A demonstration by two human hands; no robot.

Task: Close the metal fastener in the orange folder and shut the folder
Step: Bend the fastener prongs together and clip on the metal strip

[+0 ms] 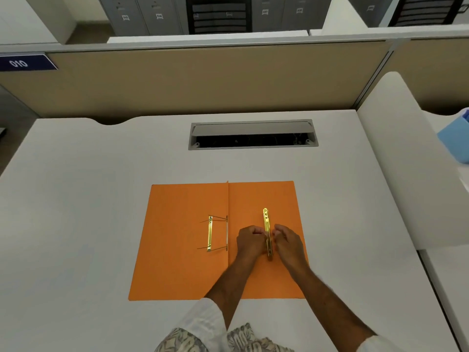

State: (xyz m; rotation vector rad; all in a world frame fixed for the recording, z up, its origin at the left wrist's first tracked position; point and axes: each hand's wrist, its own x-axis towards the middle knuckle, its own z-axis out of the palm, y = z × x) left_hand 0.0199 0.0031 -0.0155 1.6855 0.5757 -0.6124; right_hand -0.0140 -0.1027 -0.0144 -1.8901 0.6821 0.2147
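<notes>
Open orange folder (182, 240); both hands seemingly pinch its brass bar (267, 229).

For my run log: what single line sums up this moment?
flat orange paper folder: open | loose gold metal bar: both hands pinching | fastener: unclosed

The folder (187, 240) under both hands is plain orange, with no print on it. The fastener bar (267, 224) between the left hand (250, 241) and the right hand (289, 241) is shiny gold, and so is the strip (209, 233) well to the left of the left hand, its thin prongs a duller grey metal. The bench (88, 199) around the hands is flat pale grey. Near the wrists, the sleeves (208, 323) are white; the cloth (243, 339) between them carries a grey-and-cream leafy pattern. Far beyond the hands, the partition (203, 82) is tan, with a navy tag (26, 62) marked 010 in white. Far right of the right hand sits a light blue box (456, 138).
</notes>
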